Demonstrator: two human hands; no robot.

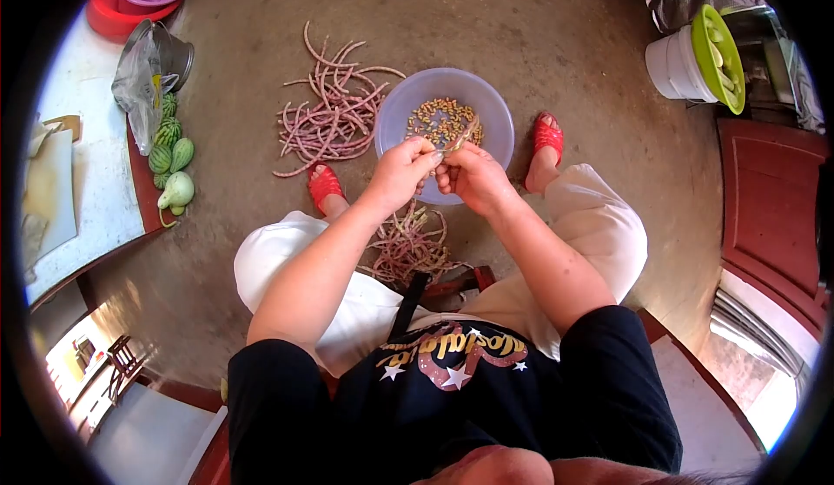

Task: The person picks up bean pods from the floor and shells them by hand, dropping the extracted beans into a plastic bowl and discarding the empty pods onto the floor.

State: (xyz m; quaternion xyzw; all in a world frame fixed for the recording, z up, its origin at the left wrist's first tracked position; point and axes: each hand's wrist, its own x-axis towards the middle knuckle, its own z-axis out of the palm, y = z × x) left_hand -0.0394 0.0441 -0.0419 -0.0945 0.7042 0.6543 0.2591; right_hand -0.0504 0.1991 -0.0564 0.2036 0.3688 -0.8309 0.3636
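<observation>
Over a pale purple plastic basin (393,107), both of my hands are closed on one long bean pod (470,132). My left hand (403,172) pinches it at the near end, and my right hand (478,179) grips it just beside, the fingertips almost meeting. A stretch of the pod sticks up past my right fingers. Loose shelled beans (439,118), yellowish and reddish, lie in the bottom of the basin. Left of it, a heap of purple-streaked long bean pods (334,107) rests on the floor. A pile of paler, limp pods (415,246) lies between my legs.
My feet in red sandals (546,137) flank the basin. Watermelons (167,133), a pale gourd (177,190) and a metal pot (176,55) stand by the white table (95,137) at left. A green basin (728,59) leans on a white bucket (671,66) at right.
</observation>
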